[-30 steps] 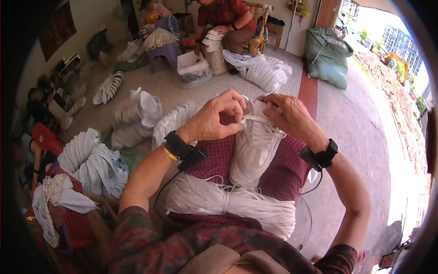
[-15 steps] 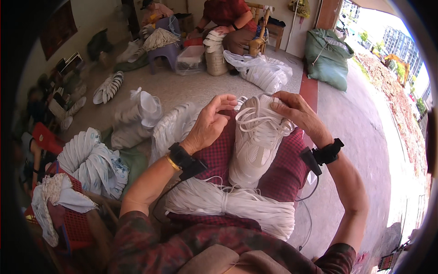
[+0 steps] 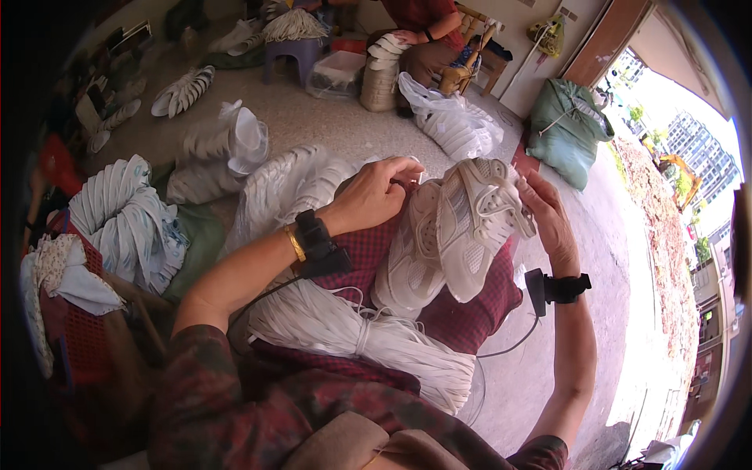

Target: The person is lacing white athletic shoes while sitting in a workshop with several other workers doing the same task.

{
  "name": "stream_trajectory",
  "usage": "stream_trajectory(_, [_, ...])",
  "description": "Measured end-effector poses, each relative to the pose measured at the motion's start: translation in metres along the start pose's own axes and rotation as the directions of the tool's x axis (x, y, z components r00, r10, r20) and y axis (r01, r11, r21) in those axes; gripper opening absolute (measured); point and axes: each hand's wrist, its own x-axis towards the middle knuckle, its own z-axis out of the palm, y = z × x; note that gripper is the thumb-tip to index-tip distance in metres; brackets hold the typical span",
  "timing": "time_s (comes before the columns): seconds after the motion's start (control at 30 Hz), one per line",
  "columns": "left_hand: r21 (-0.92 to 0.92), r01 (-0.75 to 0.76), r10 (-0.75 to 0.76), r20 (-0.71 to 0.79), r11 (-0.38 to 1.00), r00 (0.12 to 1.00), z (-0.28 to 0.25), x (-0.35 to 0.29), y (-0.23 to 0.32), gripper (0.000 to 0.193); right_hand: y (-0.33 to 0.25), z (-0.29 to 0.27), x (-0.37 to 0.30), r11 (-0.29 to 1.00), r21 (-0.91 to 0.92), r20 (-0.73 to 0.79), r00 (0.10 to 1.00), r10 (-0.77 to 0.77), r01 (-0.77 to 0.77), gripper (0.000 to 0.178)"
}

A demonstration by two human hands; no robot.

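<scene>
1. Left hand (image 3: pixel 372 197): fingers bent inward, at the far end of the left shoe; cannot tell whether they close on anything.
2. Right hand (image 3: pixel 551 215): clamped, thumb and fingers, on the collar edge of the right shoe.
3. Left shoe (image 3: pixel 403 270): white, on the lap, toe toward the body; its right side partly covered by the right shoe.
4. Right shoe (image 3: pixel 462 243): white, toe toward the body, outer side facing the right edge of the lap.
5. Checked trousers (image 3: pixel 486 317): dark red, under the shoes; their right edge gives onto open concrete.
6. Bundle of laces (image 3: pixel 360 337): white, tied at the middle, lying across the lap between shoes and torso; right end at the lap's edge.
7. Floor (image 3: pixel 603 274): pale concrete, open room beside the right forearm, running out to a bright outdoor edge.
8. Bagged white pieces (image 3: pixel 270 192): just beyond the left forearm, narrowing the room there.
9. Red basket (image 3: pixel 82 321): far left, cloths draped over its rim.
10. Green sack (image 3: pixel 568 137): beyond the right hand, well apart.
</scene>
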Motion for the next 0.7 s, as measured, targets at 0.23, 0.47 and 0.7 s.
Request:
stream_trajectory(0.23, [0.036, 0.036, -0.036, 0.001, 0.999, 0.999, -0.004, 0.008, 0.002, 0.042, -0.022, 0.046, 0.010, 0.747, -0.521, 0.213, 0.911, -0.353, 0.412, 0.028])
stream_trajectory(0.47, [0.073, 0.027, -0.031, 0.049, 0.997, 0.998, -0.007, -0.004, -0.008, 0.040, -0.017, 0.047, -0.006, 0.816, -0.502, 0.078, 0.954, -0.288, 0.288, 0.028])
stream_trajectory(0.7, [0.189, -0.144, 0.135, 0.061, 0.971, 0.989, 0.009, -0.007, -0.011, 0.045, -0.011, 0.035, 0.014, 0.836, -0.445, 0.112, 0.946, -0.306, 0.323, 0.026])
